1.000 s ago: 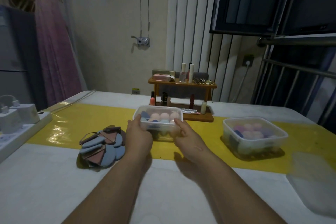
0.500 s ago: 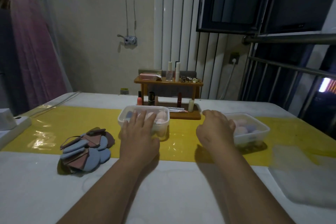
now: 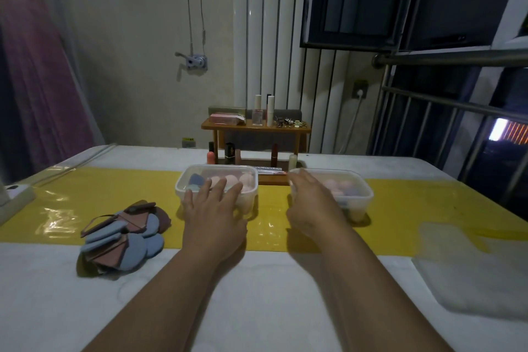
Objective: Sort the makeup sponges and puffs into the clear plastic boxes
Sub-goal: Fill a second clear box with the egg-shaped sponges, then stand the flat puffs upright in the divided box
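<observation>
Sponges [image 3: 248, 181] already sit in both boxes. The left hand [image 3: 213, 217] lays its grip flat and empty atop the left box [image 3: 180, 194]. The right hand [image 3: 313, 206], its grip loose and empty, hovers at the right box [image 3: 361, 206]. Left of both, flat puffs [image 3: 125, 237] wait unsorted.
</observation>
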